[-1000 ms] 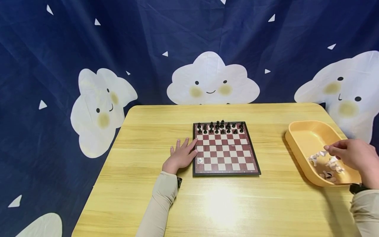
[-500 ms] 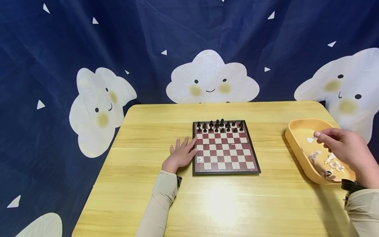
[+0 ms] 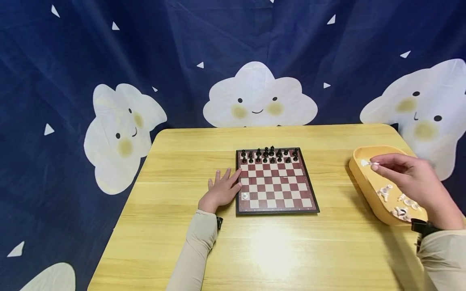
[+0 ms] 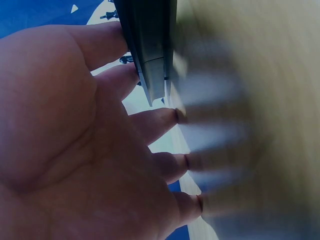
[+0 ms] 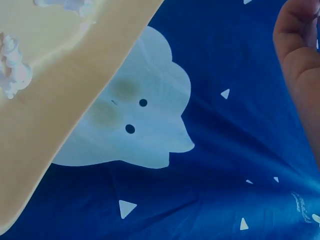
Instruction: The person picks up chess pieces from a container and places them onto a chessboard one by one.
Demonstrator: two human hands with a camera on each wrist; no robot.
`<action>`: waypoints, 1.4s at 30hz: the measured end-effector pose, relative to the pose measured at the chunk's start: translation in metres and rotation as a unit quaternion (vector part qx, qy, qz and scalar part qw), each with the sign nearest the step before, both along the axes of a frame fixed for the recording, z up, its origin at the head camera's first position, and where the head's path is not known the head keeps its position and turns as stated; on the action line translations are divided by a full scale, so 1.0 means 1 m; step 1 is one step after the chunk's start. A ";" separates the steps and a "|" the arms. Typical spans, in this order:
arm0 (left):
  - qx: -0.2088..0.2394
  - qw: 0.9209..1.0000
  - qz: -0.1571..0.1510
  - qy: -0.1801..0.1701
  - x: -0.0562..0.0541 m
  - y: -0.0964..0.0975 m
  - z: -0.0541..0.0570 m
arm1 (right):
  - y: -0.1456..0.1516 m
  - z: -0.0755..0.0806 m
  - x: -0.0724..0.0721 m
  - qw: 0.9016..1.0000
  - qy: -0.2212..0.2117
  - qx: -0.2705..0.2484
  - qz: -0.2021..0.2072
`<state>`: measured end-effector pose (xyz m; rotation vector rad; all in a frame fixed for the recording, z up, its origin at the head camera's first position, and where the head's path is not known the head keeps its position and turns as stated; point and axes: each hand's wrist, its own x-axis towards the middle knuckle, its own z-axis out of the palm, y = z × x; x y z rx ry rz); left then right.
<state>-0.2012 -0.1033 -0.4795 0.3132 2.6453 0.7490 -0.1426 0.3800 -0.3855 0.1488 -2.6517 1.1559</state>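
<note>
My left hand (image 3: 218, 192) lies spread at the left side of a chessboard (image 3: 274, 195), its thumb and index finger touching the edge. In the left wrist view, that hand (image 4: 75, 135) has its fingertips against the tabletop and the dark board edge (image 4: 150, 45). A small white chess piece (image 3: 365, 163) is pinched between thumb and fingers of my right hand (image 3: 415, 180), above the yellow tray (image 3: 358, 178). Its exact kind is too small to tell. One white piece (image 3: 245, 196), apparently a pawn, stands near the board's front left corner. Black chess pieces (image 3: 272, 159) fill the far two rows.
Several white chess pieces (image 3: 384, 192) lie loose in the tray, on the right of the wooden table (image 3: 174, 161). The tray's wall (image 5: 95, 65) crosses the right wrist view. A blue curtain (image 3: 182, 40) with clouds hangs behind the table.
My right hand has lifted a white chess piece from among the others and moved it left and up, over the tray's left wall. My left hand keeps its place at the board.
</note>
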 end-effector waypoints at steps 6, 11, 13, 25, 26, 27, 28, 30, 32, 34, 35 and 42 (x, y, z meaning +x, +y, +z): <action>-0.002 1.000 -0.001 0.005 0.002 0.000 0.002 | -0.005 0.000 -0.001 1.000 0.017 -0.003 0.026; -0.002 1.000 0.000 0.003 0.002 -0.001 0.002 | -0.007 0.001 -0.001 1.000 0.016 0.014 0.021; -0.002 1.000 0.000 0.001 0.002 -0.001 0.002 | -0.007 0.001 -0.001 1.000 0.015 0.019 0.016; -0.001 1.000 0.001 0.003 0.002 -0.001 0.001 | -0.008 0.003 -0.001 0.999 0.016 0.037 0.001; -0.001 1.000 0.000 0.003 0.002 -0.001 0.001 | -0.008 0.004 -0.001 0.999 0.016 0.039 -0.001; -0.001 1.000 0.000 0.003 0.002 -0.001 0.001 | -0.007 0.004 -0.001 0.999 0.017 0.040 -0.003; -0.002 1.000 0.000 0.002 0.001 -0.001 0.001 | -0.007 0.004 -0.001 0.999 0.018 0.039 -0.005; -0.004 1.000 -0.001 0.003 0.001 -0.001 0.001 | -0.007 0.005 -0.001 0.999 0.020 0.034 -0.007; -0.005 1.000 -0.001 0.003 0.000 -0.001 0.001 | -0.006 0.005 -0.001 0.999 0.020 0.028 -0.009; -0.005 1.000 -0.001 0.004 0.000 0.000 0.000 | -0.005 0.006 -0.001 0.999 0.015 0.027 -0.014; -0.005 1.000 0.000 0.004 -0.001 0.000 0.000 | -0.005 0.006 -0.001 0.999 0.011 0.028 -0.018; -0.003 1.000 0.001 0.004 -0.001 0.000 0.000 | -0.004 0.005 -0.001 0.998 0.003 0.055 -0.028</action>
